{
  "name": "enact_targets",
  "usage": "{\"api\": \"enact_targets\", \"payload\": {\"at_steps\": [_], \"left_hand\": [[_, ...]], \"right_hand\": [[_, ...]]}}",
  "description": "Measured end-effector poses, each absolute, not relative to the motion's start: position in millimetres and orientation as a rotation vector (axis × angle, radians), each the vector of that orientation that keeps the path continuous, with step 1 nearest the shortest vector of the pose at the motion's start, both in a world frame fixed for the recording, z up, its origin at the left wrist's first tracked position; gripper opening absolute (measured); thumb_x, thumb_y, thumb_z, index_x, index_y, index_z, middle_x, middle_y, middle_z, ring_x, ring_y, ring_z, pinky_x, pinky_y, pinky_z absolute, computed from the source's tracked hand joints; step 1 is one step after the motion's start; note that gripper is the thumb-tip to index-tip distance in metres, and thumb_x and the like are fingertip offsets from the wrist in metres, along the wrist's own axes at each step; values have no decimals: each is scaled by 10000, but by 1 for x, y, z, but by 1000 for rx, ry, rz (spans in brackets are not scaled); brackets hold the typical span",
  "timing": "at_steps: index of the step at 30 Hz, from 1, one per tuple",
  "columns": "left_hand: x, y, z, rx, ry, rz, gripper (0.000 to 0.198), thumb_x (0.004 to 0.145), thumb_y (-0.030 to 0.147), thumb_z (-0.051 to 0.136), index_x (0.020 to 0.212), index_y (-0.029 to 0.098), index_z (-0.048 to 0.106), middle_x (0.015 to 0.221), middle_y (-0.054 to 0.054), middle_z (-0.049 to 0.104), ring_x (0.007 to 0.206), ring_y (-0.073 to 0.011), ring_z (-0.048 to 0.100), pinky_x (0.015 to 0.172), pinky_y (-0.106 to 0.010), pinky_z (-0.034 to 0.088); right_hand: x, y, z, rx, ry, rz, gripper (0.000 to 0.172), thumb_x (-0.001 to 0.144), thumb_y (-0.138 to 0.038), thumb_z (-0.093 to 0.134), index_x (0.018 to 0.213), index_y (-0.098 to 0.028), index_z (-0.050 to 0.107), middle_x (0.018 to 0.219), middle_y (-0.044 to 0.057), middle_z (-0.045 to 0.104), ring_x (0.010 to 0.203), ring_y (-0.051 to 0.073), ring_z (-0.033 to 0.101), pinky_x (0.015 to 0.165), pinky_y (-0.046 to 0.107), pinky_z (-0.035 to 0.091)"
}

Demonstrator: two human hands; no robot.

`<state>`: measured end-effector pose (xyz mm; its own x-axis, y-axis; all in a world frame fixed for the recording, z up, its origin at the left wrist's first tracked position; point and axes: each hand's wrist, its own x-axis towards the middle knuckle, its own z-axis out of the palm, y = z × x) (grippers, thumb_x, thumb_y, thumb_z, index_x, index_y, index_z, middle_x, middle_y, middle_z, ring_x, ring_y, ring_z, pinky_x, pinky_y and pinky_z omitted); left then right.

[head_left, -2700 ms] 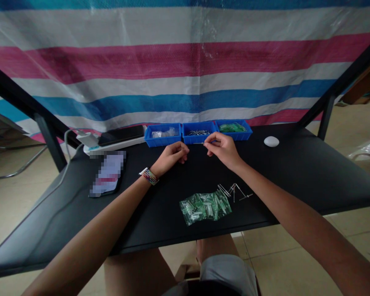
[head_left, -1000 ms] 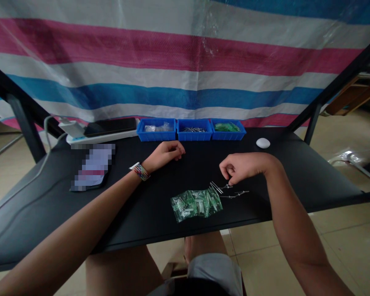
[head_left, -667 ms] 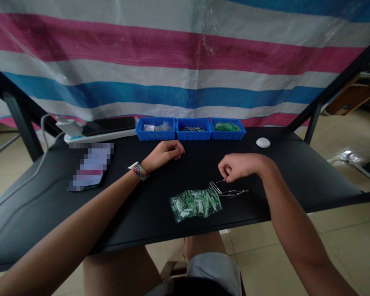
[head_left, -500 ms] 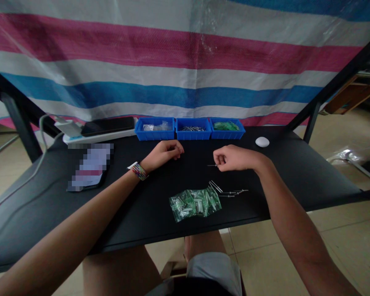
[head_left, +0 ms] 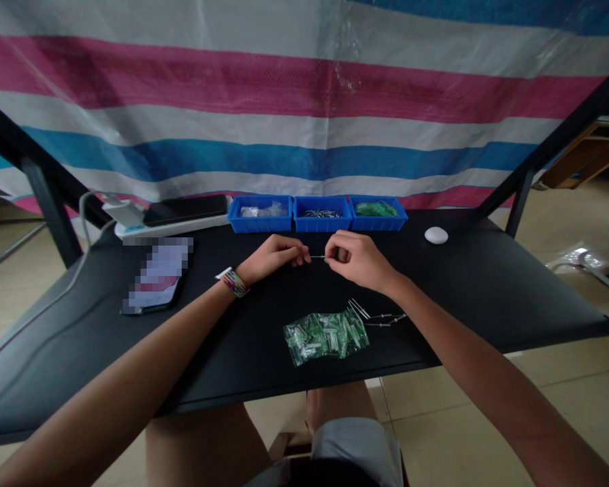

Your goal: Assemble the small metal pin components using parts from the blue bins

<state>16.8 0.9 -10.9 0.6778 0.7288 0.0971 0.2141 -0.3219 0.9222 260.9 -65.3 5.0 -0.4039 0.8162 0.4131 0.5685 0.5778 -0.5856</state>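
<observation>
My right hand point(head_left: 355, 260) pinches a thin metal pin point(head_left: 318, 257) and holds it level, tip pointing left. My left hand point(head_left: 274, 256) rests on the black table point(head_left: 487, 284) with its fingers curled, fingertips meeting the pin's left end. What the left fingers hold is too small to name. Nearer me lie a clear bag of green parts point(head_left: 326, 335) and a few loose pins point(head_left: 380, 316) just right of the bag.
Three blue bins point(head_left: 325, 214) line the back edge: clear bags left, metal pins middle, green parts right. A power strip with a dark phone point(head_left: 185, 210) lies left of them, a blurred phone point(head_left: 157, 274) nearer. A white round object point(head_left: 436, 235) sits right.
My right hand dropped to the loose pins beside the bag, took one, and carried it up and left to my left hand. The left hand stayed in place.
</observation>
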Motion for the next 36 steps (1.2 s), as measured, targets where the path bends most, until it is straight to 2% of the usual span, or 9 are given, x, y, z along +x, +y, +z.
{"api": "enact_targets", "payload": {"at_steps": [8,13,16,20,24,28,32,36], "left_hand": [[19,-5,-10,1833,720,676,243,853,378,714,819,141,751,801,-55,737,674,-135,624,663,-254,506],[19,-6,-9,1781,770,783,230,824,359,775,821,137,715,730,-19,677,638,-116,605,630,-235,483],[20,-6,-9,1747,777,842,264,813,367,804,774,140,674,708,-9,658,609,-101,574,601,-225,460],[23,-9,-11,1722,757,868,287,795,361,826,760,149,635,661,8,623,589,-97,553,576,-220,426],[24,-12,-11,1728,746,825,273,797,358,822,820,148,649,658,12,620,582,-97,552,570,-218,415],[23,-12,-7,1709,738,748,277,830,383,783,927,153,663,700,14,632,609,-113,590,591,-227,457],[21,-9,-9,1673,728,721,320,897,455,675,891,137,697,750,-23,660,641,-126,614,624,-247,502],[22,-9,-11,1697,755,709,291,874,428,706,863,137,713,752,-24,667,637,-121,608,621,-243,502]], "right_hand": [[254,-70,5,-1192,-2032,601,65,883,-219,659,855,-209,601,942,22,629,648,106,524,670,286,444],[253,-64,-2,-1179,-1758,928,262,821,-332,766,993,-215,607,916,2,650,589,99,581,558,254,454],[253,-61,-5,-1173,-1594,1117,256,848,-398,745,954,-205,615,868,7,670,555,109,616,506,244,482],[252,-57,-7,-1137,-1481,1247,255,853,-421,732,901,-192,633,848,31,716,548,111,633,511,250,537],[251,-57,-9,-1125,-1470,1187,278,786,-404,798,871,-189,642,822,22,705,580,118,649,511,238,540],[251,-58,-10,-1116,-1510,1074,229,804,-364,783,872,-192,648,814,8,678,610,122,665,537,238,543],[252,-59,-11,-1110,-1541,1032,204,822,-351,770,896,-198,658,831,8,678,635,128,674,575,256,558],[252,-59,-12,-1091,-1557,1024,149,823,-299,751,888,-195,667,820,6,678,639,126,674,579,253,551]]}}
